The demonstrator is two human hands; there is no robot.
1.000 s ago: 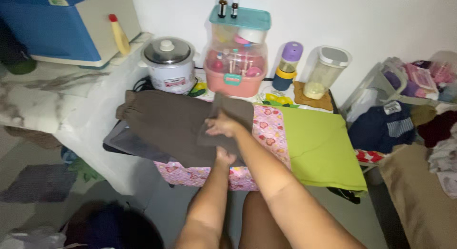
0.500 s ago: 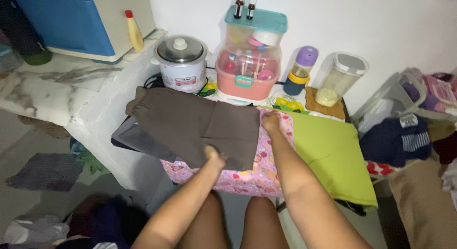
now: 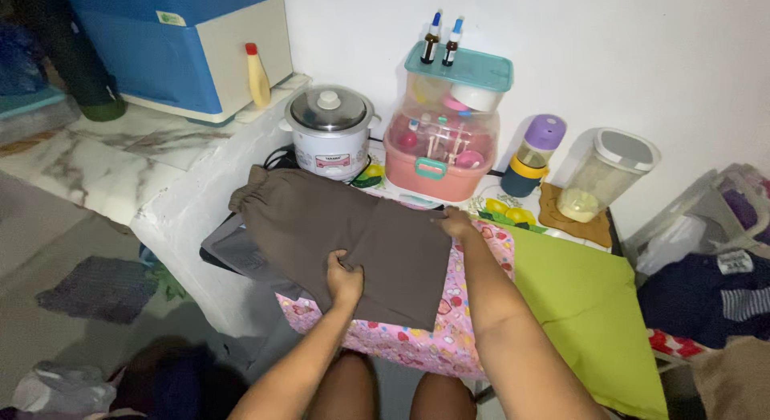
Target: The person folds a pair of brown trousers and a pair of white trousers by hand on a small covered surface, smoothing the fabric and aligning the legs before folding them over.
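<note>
Nearest the camera, the person's bare knees show at the bottom edge, with a dark bundle of cloth [image 3: 172, 380] on the floor to the left. The left hand [image 3: 345, 280] grips the near edge of the folded brown trousers [image 3: 345, 235], fingers curled over the fabric. The right hand [image 3: 455, 224] lies on the far right corner of the same garment; whether it pinches or merely presses cannot be told. The trousers lie flat, folded over on themselves, with the gathered waistband at the far left.

Beneath them is a pink patterned cloth [image 3: 461, 324], and a grey tray [image 3: 233, 251] juts out under their left side. A green cloth [image 3: 589, 308] lies just beside to the right.

Behind, against the white wall: a white rice cooker [image 3: 329, 131], a pink bottle steriliser [image 3: 445, 127] with a teal lid and two dropper bottles [image 3: 442, 41] on top, a purple-capped bottle [image 3: 531, 155], and a clear lidded jug [image 3: 603, 175].

Far left, a marble-patterned counter [image 3: 96, 167] carries a blue-and-white box [image 3: 184, 43] and a yellow bottle [image 3: 257, 77]. Far right, piled clothes [image 3: 714, 296].
</note>
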